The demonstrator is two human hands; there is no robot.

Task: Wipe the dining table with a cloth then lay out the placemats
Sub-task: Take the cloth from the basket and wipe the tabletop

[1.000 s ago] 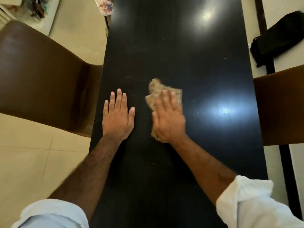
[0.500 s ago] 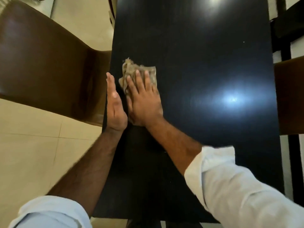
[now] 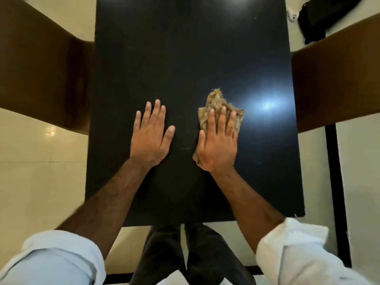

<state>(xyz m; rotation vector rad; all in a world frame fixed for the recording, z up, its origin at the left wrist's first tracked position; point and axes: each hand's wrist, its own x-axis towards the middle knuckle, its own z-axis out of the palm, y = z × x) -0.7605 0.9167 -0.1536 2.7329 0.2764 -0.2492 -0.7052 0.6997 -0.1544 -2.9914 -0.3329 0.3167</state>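
On the one glossy black rectangular dining table, right of its middle and toward the near end, lies one crumpled tan cloth. Its long axis runs near to far, the frayed tip pointing at the far end. Two hands show: the right hand presses flat on the cloth, fingers straight, gripping nothing; the left hand lies flat on bare tabletop, apart from the cloth. Two brown chairs flank the table, the left chair and the right chair; one black bag lies beyond the right chair
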